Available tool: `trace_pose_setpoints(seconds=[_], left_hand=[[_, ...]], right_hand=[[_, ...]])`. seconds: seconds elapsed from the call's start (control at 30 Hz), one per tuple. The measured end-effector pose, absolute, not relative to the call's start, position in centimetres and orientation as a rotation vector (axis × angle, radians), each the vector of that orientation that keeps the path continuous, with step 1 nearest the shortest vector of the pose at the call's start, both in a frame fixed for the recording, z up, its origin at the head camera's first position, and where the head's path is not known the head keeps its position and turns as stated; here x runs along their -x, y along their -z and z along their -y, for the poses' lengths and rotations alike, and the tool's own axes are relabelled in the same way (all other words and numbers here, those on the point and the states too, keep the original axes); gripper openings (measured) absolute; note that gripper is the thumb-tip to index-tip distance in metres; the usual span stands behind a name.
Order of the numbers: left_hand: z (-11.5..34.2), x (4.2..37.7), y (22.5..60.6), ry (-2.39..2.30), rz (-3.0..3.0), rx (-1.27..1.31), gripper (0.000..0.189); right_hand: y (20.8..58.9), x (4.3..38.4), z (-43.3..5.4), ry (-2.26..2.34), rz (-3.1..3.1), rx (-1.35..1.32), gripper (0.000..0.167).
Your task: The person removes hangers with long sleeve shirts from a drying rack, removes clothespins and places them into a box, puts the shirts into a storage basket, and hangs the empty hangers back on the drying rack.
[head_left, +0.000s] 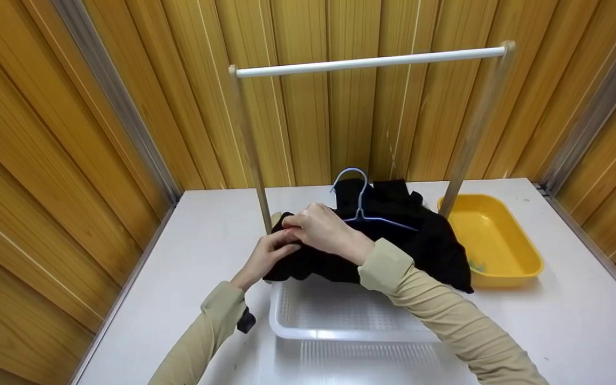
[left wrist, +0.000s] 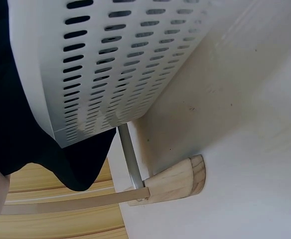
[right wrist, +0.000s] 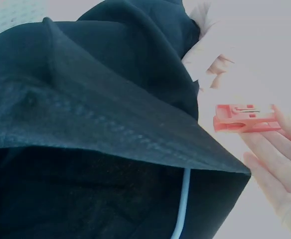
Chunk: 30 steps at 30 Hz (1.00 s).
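Observation:
A black garment lies draped over a blue hanger, whose hook stands up at the back. My left hand pinches the garment's left end between thumb and fingers. Just above and to the right of it, my right hand holds a red clothespin between thumb and fingers. In the right wrist view the clothespin is beside the cloth edge, with a stretch of the hanger's blue wire showing under the fabric. The left wrist view shows the garment hanging beside the basket, with only a sliver of my left hand.
Beneath the garment stands a white perforated basket. A rack with a white top bar and wooden posts rises behind, one wooden foot on the table. To the right is a yellow tub with small bluish items inside. Wood-patterned panels enclose the table.

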<state>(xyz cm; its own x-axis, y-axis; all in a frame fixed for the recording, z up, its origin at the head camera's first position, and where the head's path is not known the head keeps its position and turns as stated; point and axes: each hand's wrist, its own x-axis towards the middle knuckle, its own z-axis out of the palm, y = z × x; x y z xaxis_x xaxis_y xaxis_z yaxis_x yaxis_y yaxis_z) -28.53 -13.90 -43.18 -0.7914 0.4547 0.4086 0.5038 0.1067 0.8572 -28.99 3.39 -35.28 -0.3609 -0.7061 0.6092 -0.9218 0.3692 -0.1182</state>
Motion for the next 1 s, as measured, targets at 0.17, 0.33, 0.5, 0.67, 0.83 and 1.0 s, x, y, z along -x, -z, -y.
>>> trace_pose_setpoints(seconds=[0.17,0.33,0.5,0.67,0.83,1.0], left_hand=[[13.9,28.5,43.1,1.785,2.32,0.983,0.016],[13.9,28.5,43.2,1.776,2.329,0.961,0.016],[13.8,28.4,43.1,1.789,2.335,0.932,0.017],[13.7,28.5,43.2,1.804,2.337,0.923,0.018],[13.7,28.5,43.2,1.78,2.331,0.948,0.02],[13.8,28.4,43.1,1.709,2.327,0.956,0.013]], right_hand=[[34.8,28.6,-3.3,-0.692,2.15,-1.416,0.011],[34.3,28.1,-3.3,-0.78,2.159,-1.402,0.007],[34.0,27.4,-3.2,-0.843,2.146,-1.4,0.005],[33.7,26.9,-3.3,-0.909,2.112,-1.39,0.005],[33.6,26.7,-4.1,-0.951,2.069,-1.378,0.006],[33.5,26.6,-5.3,-0.971,1.983,-1.363,0.011]])
